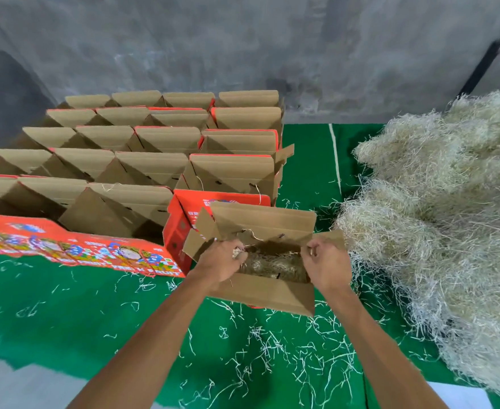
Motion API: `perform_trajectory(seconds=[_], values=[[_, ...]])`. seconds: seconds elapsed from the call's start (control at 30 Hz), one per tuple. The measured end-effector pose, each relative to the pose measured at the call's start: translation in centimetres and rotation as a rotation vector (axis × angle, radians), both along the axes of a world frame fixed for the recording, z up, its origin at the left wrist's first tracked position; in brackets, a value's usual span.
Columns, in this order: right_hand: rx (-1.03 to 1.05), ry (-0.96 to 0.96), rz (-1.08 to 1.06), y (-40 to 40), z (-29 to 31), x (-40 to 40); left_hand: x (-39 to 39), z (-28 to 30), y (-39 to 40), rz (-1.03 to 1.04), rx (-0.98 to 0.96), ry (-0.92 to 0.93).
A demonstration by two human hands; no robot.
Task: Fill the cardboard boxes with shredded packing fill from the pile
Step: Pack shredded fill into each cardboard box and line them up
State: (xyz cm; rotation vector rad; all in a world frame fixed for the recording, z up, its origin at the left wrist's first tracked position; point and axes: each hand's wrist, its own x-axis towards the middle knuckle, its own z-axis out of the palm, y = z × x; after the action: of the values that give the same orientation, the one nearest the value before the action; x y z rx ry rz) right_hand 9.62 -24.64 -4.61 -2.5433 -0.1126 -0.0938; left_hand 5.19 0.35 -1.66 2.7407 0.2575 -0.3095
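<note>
Left hand (223,259) grips fill inside open box (260,293); right hand (325,262) pinches its right flap; pile (437,219) right of box.

**Front box takes fill**

The near box (262,292), flaps up, sits open on the green mat with pale shredded fill (272,262) inside. Behind and left, rows of boxes (154,163) stand open, brown inside, red printed outside. At the right, the big straw-coloured pile (449,225) lies heaped beside them.
</note>
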Motion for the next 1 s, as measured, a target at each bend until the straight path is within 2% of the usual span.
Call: perform_trajectory(seconds=[0.1,0.17,0.27,0.33,0.43,0.53,0.63,0.77,0.9,1.0], values=[[-0.132,0.024,-0.194,-0.6,-0.8,0.0,-1.2,-0.9,-0.5,-0.074,-0.042,0.097],[-0.117,0.121,-0.214,-1.1,-1.5,0.4,-1.8,-1.6,-1.1,-0.079,-0.041,0.176],[0.182,0.291,-0.198,-1.9,-1.4,1.1,-2.5,-1.3,-1.7,-0.116,-0.055,0.194],[0.355,0.229,-0.214,-2.4,-1.0,0.9,-2.9,-0.6,-1.6,-0.167,-0.087,0.201],[0.421,0.118,-0.237,-2.8,0.1,0.7,-3.6,0.6,-1.7,-0.287,-0.107,0.213],[0.439,0.162,-0.158,-1.7,1.7,0.6,-3.4,1.5,-2.9,-0.359,-0.091,0.155],[0.490,0.266,0.012,0.3,3.5,-0.3,-2.9,2.1,-4.1,-0.373,-0.150,0.146],[0.552,0.260,0.114,1.9,4.1,-1.2,-3.2,2.7,-4.6,-0.400,-0.224,0.244],[0.681,0.390,0.149,2.4,3.9,-1.1,-3.7,2.6,-4.5,-0.484,-0.029,0.243],[0.775,0.474,0.147,2.4,3.7,-0.4,-3.6,2.8,-4.2,-0.503,-0.069,0.206]])
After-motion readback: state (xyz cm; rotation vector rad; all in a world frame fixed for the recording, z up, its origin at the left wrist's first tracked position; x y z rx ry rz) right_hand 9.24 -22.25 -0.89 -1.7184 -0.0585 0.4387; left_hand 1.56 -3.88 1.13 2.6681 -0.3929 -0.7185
